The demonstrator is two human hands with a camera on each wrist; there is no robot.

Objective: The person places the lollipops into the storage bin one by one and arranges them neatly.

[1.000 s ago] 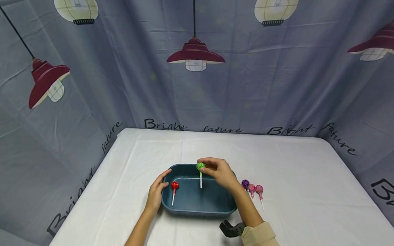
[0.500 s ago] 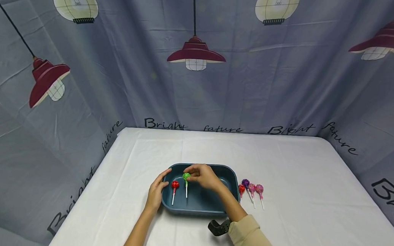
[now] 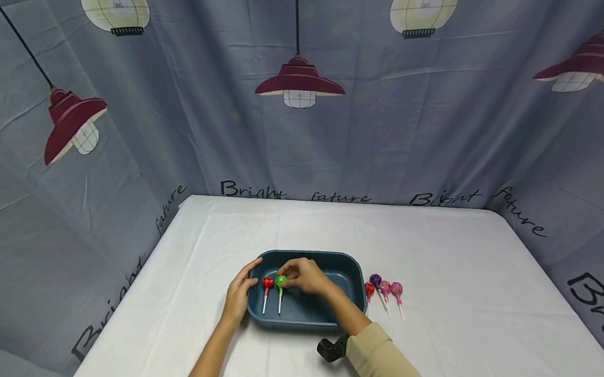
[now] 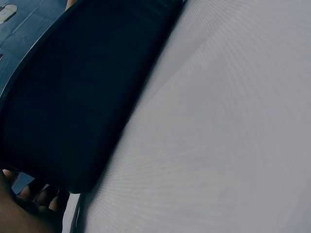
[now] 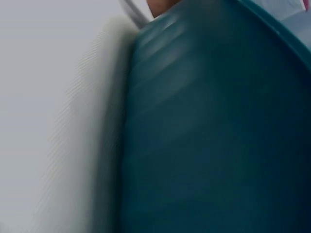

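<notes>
In the head view, a dark teal tray (image 3: 319, 321) stands on the white-covered table. My left hand (image 3: 238, 292) holds its left end, thumb at the rim; some of those fingers (image 4: 46, 196) show against the outer wall in the left wrist view. Inside the tray, my right hand (image 3: 306, 276) pinches a green lollipop (image 3: 281, 282) by its wrapped head, the white stick pointing towards me. Just left of it lies a red lollipop (image 3: 267, 283), stick the same way. The right wrist view shows mostly the outer wall of the tray (image 5: 194, 131), blurred; the right hand's grip is hidden there.
Right of the tray, a second red lollipop (image 3: 369, 289), a purple lollipop (image 3: 375, 280) and two pink ones lie close together on the white tablecloth (image 3: 458, 281). A grey curtain (image 3: 207, 117) printed with lamps hangs behind the table.
My right hand has carried the green lollipop left and down in the tray, beside the red one. The red lollipop outside has come into view. My left hand stays put.
</notes>
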